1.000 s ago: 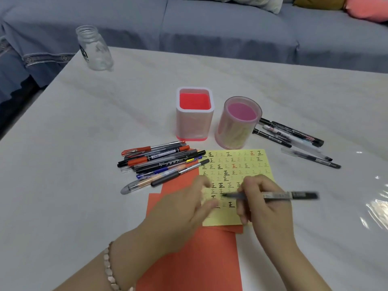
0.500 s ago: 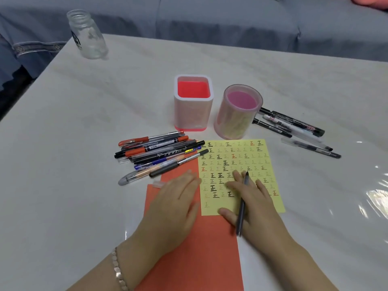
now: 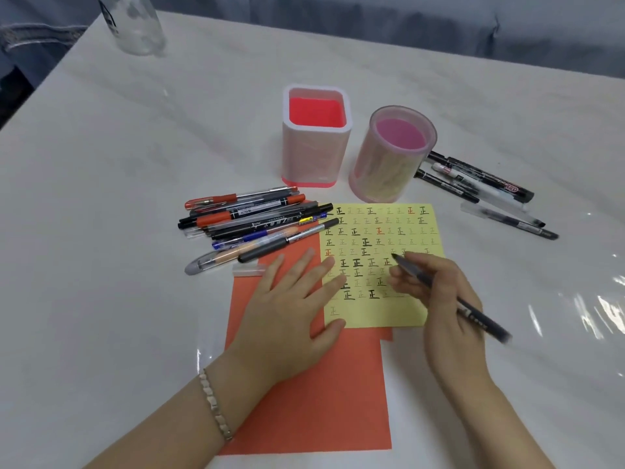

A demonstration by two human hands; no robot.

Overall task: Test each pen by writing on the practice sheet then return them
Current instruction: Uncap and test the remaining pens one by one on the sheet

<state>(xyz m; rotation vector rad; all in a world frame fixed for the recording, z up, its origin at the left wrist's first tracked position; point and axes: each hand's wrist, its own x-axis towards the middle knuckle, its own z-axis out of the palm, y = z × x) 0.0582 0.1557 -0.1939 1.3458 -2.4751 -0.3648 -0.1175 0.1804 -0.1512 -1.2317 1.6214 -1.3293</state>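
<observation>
Nearest the near edge of the worktop [image 3: 101, 265] lies an orange paper [image 3: 321, 401], and the left hand [image 3: 287, 309] rests flat on it, fingers straight and spread, fingertips reaching onto the left edge of the yellow sheet [image 3: 378, 313]. It grips nothing; it looks to be pinning the sheet.

Just right of it, the right hand [image 3: 436, 299] is closed round 1 dark pen [image 3: 477, 316], pinched near the tip. The pen's long axis runs from its tip at far-left, over the middle of the sheet, to its tail at near-right, out past the sheet's right edge. Whether the tip touches the paper I cannot tell (the tail is blurred). The tip sits among squares already marked, so the next stroke probably needs only a short shift to a free square, and the right hand is the one placed for it.

Left of the sheet, touching its far-left corner, lies a pile [image 3: 257, 228] of pens, all roughly parallel. Beyond the sheet's far edge stand 2 holders, a square one [image 3: 311, 157] and a round one [image 3: 385, 170], both showing no pens inside. More pens [image 3: 473, 181] lie right of the round holder. For the return, the round holder is the nearer to the right hand, with bare worktop right of the sheet to swing through. A jar [image 3: 138, 25] stands at the far-left corner.
</observation>
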